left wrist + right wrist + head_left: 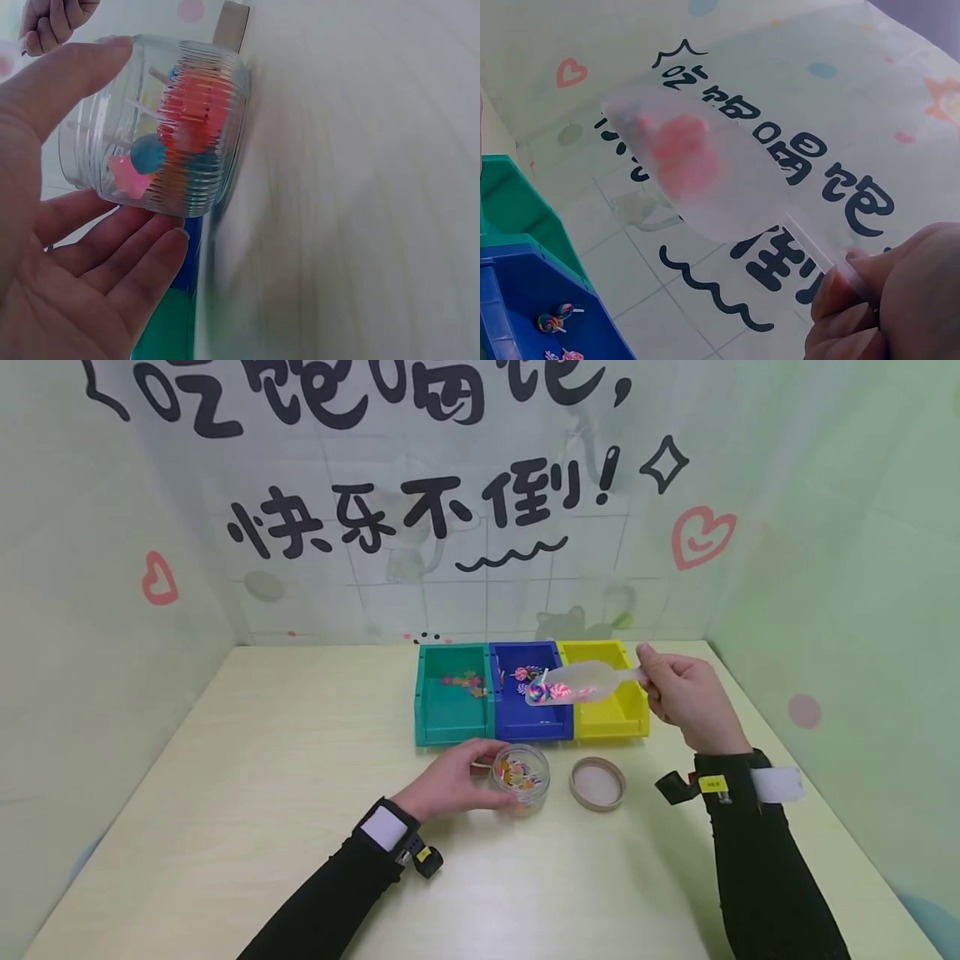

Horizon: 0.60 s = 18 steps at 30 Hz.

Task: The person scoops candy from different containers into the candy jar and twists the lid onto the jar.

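Observation:
My right hand (693, 697) grips the thin handle of a translucent white scoop (592, 678). Several small swirled lollipop charms (551, 692) lie in the scoop, which is held above the blue and yellow bins. Through its underside in the right wrist view, the load shows as a blurred pink patch. My left hand (461, 781) holds a clear glass jar (522, 777) on the table, thumb on one side and fingers on the other. Colorful charms, among them a pink star (130, 175) and a blue ball (148, 154), fill part of the ribbed jar.
Three joined bins stand at the back: a green bin (453, 727) with star-like pieces, a blue bin (534, 727) with lollipop charms, and a yellow bin (611, 727). A round lid (597, 783) lies right of the jar. A printed curtain (480, 602) hangs behind.

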### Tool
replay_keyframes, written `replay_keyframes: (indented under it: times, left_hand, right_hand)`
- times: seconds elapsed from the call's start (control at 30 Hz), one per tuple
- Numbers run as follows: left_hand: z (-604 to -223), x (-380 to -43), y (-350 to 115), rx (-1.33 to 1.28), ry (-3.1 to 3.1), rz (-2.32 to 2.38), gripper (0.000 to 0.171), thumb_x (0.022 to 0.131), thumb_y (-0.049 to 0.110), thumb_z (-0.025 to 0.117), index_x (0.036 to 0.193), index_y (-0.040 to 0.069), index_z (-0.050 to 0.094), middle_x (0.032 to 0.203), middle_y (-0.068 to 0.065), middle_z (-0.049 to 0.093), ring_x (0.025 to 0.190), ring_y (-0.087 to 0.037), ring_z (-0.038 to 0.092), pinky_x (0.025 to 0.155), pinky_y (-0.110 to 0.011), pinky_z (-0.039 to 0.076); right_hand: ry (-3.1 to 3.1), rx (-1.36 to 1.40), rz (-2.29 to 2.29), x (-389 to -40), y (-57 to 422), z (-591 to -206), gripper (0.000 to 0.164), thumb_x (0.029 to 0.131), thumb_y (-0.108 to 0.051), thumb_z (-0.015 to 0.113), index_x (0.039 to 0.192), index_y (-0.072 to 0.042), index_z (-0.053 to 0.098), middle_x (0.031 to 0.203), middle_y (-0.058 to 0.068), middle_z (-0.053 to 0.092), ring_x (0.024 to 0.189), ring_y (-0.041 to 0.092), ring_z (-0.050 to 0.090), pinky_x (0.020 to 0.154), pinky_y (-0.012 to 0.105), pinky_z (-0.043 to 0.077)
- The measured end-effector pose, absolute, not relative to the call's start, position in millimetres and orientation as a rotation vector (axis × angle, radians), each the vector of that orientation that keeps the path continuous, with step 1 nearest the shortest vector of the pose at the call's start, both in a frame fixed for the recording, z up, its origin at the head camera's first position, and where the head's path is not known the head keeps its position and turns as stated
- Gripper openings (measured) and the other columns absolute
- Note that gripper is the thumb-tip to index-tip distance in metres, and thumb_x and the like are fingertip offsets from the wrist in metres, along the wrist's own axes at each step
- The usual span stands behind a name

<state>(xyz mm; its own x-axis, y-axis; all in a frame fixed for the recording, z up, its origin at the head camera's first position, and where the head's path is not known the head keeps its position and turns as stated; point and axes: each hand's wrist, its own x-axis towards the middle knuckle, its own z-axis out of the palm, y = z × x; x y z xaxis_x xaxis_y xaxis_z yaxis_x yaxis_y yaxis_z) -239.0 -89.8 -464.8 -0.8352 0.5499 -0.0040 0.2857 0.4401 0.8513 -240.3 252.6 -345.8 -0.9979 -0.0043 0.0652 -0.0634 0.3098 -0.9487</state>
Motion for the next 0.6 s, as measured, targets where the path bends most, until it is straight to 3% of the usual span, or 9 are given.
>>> replay_keyframes:
  times: [0.6]
  left_hand:
    - [-466.0, -239.2, -90.0, 0.723, 2.408, 1.347, 0.077, 0.089, 0.031, 0.094, 0.154, 0.006, 0.060, 0.137, -0.007, 0.070, 0.131, -0.026, 0.065, 0.114, -0.044, 0.057]
  right_hand:
    - [-2.843, 0.172, 1.624, -253.1, 258.8, -359.4, 0.047, 0.113, -0.047, 0.059, 0.090, -0.006, 0.067, 0.067, -0.003, 0.043, 0.059, 0.015, 0.041, 0.056, 0.028, 0.033]
